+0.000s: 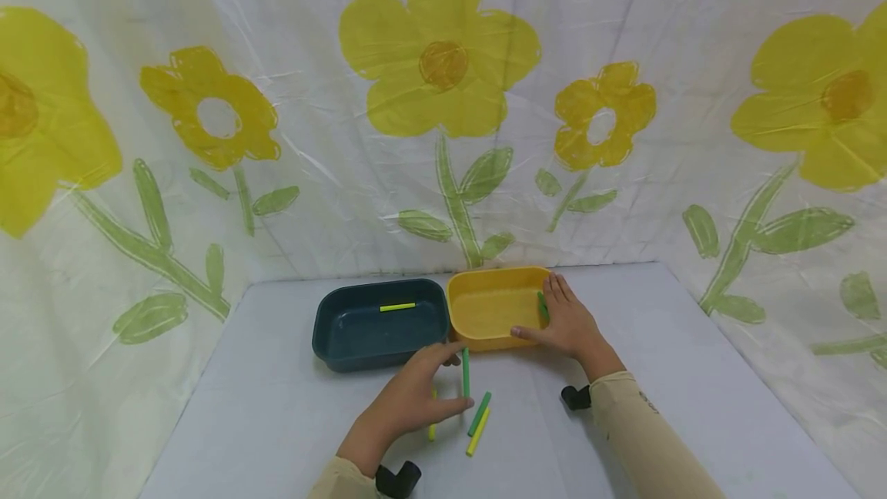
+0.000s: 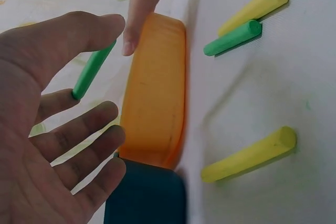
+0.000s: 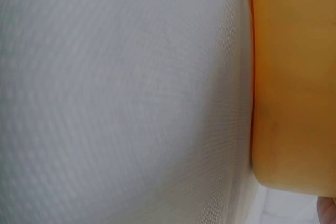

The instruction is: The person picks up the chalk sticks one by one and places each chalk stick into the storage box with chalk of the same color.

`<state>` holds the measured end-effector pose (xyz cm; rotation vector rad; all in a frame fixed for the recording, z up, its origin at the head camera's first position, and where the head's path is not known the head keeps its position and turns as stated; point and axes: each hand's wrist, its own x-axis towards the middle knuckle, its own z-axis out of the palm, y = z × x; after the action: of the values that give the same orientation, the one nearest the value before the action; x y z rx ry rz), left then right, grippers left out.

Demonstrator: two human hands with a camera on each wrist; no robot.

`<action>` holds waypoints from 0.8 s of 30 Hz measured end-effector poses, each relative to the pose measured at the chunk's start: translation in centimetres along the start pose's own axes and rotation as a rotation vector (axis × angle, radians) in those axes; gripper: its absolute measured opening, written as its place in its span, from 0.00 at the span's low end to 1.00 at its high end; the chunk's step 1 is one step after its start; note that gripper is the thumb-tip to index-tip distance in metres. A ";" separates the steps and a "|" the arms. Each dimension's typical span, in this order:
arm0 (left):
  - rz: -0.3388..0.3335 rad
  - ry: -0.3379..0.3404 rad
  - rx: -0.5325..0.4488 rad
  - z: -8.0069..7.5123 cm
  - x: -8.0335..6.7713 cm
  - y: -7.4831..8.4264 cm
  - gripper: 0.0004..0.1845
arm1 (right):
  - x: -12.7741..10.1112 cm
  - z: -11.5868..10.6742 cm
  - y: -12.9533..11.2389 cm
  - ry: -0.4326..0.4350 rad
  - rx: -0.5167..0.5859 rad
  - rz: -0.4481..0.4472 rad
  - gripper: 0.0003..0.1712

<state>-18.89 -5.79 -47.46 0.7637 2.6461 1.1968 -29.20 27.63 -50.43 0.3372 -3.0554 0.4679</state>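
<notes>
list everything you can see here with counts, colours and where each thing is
yellow tub: 1, yellow, back middle of the table, right of the dark tub
dark tub: 1, dark blue-green, touching the yellow tub's left side
yellow stick in dark tub: 1, yellow, on the tub floor
green stick in yellow tub: 1, green, at the right wall by the right hand
held green stick: 1, green, pinched in the left hand
loose green stick: 1, green, on the table
loose yellow sticks: 2, yellow, on the table, one beside the loose green one, one partly under the left hand
table: 1, white
backdrop: 1, white with yellow flowers
left hand: 1, pinching a stick
right hand: 1, on the yellow tub's right rim
</notes>
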 end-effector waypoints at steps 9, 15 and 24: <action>0.073 0.061 0.017 0.0 0.4 0.2 0.44 | 0.0 0.0 -0.1 -0.002 0.000 0.006 0.78; 0.087 0.079 0.020 -0.1 0.7 0.2 0.45 | 0.0 0.1 -0.1 0.002 0.004 0.005 0.79; 0.065 0.063 0.024 -0.1 1.4 0.3 0.45 | 0.0 0.1 0.0 0.004 0.000 -0.003 0.78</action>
<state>-19.96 -4.97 -47.09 0.8350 2.7105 1.2275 -29.17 27.62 -50.52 0.3408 -3.0506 0.4678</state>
